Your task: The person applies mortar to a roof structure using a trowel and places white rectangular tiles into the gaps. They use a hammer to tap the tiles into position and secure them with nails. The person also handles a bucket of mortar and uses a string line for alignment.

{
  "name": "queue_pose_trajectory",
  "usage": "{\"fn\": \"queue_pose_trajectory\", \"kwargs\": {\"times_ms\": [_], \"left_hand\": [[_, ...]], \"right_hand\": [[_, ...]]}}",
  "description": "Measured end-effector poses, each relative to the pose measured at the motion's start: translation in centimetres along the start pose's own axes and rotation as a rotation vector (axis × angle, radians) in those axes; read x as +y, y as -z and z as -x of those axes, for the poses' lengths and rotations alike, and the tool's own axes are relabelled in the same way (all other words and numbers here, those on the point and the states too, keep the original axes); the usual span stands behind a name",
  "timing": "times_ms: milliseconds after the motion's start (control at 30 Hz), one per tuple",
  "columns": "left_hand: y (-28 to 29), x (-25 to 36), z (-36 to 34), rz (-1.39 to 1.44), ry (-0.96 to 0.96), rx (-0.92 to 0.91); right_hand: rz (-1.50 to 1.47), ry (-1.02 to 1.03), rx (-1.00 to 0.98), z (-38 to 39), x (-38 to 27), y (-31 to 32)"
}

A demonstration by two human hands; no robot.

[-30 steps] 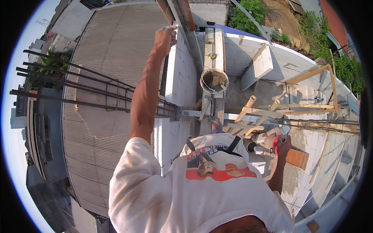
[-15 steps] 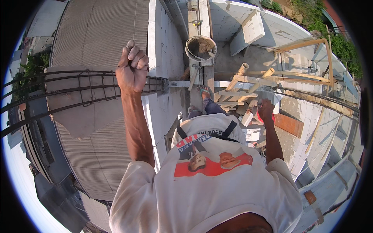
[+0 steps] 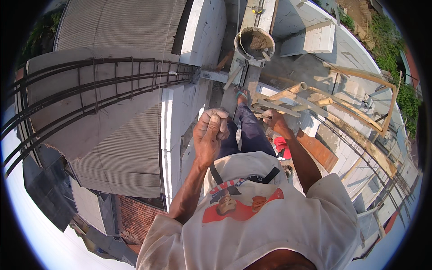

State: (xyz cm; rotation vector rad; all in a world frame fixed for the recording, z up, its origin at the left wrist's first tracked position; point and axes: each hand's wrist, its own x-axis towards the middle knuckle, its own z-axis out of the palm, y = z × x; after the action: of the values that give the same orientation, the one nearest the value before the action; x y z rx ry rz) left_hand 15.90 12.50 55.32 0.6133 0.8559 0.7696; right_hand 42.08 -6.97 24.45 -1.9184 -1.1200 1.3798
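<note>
My left hand (image 3: 210, 133) is raised in front of my waist, above my legs, its dusty fingers curled in with the thumb pressed over them. Anything inside that grip is hidden. My right hand (image 3: 275, 122) is out to the right, beside the bamboo poles (image 3: 292, 91), its fingers bent closed. I cannot make out what they hold, if anything. A thin string (image 3: 160, 112) runs taut along the white block wall (image 3: 170, 135), left of my left hand and apart from it. Ahead, a bucket (image 3: 243, 50) with grey mortar stands on planks.
A long rebar cage (image 3: 94, 85) reaches in from the left to the wall. Corrugated roofing (image 3: 121, 157) lies beyond the wall. A yellow tape measure (image 3: 257, 10) rests on the planks (image 3: 252, 76). On the right are a wooden frame (image 3: 391, 108) and a rust-brown board (image 3: 317, 150).
My left hand has come down and right, from beside the string to my waist. My right hand has moved left, closer to my legs. The whole view has shifted, showing more of my legs.
</note>
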Motion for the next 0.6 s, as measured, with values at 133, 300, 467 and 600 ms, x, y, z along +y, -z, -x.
{"fn": "queue_pose_trajectory", "kwargs": {"times_ms": [133,300,467,600], "left_hand": [[4.5,-9.4,-2.9,-0.545,0.105,0.139],[12.7,-21.4,-3.4,-0.861,0.323,0.304],[18.7,-28.7,-7.1,-0.776,0.356,0.414],[23.6,-32.0,-12.3,-1.008,0.486,0.380]], "right_hand": [[0.036,0.014,-0.069,-4.3,-5.7,-0.9],[0.136,0.050,-0.040,-16.9,4.0,-7.7],[0.051,0.037,-0.028,-22.7,7.3,-12.7],[0.200,-0.007,-0.126,-27.7,10.4,-16.5]]}}
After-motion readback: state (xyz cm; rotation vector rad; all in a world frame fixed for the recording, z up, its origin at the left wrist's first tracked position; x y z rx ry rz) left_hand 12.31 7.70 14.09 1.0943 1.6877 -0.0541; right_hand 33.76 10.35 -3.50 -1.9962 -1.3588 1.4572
